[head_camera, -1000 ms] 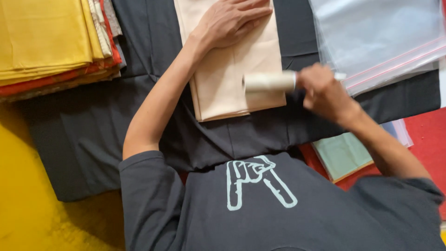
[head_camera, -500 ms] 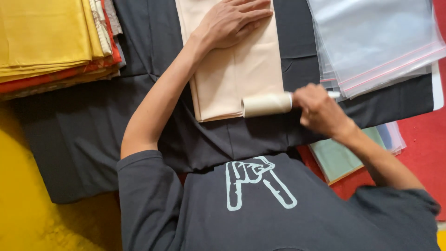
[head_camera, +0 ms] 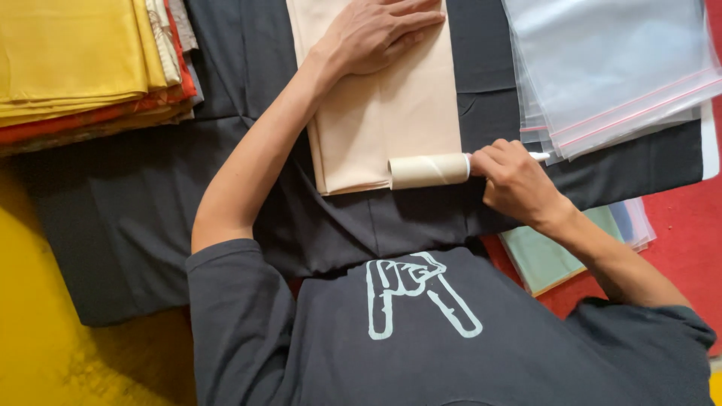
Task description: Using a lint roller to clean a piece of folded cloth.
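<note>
A folded peach cloth [head_camera: 387, 113] lies on a dark grey cloth [head_camera: 143, 203] spread over the work surface. My left hand [head_camera: 380, 30] rests flat on the upper part of the peach cloth, fingers spread. My right hand [head_camera: 515, 180] grips the white handle of a lint roller [head_camera: 429, 171], whose pale roll lies across the near right corner of the peach cloth.
A stack of folded yellow, red and patterned fabrics [head_camera: 83, 60] sits at the far left. Clear zip bags [head_camera: 609, 68] are piled at the far right. Bagged folded cloths [head_camera: 571, 244] lie by my right forearm on a red surface [head_camera: 677, 240]. Yellow surface at left.
The lint roller has travelled down the peach cloth toward me, from mid-cloth to its near edge. My left hand has stayed pressed on the cloth.
</note>
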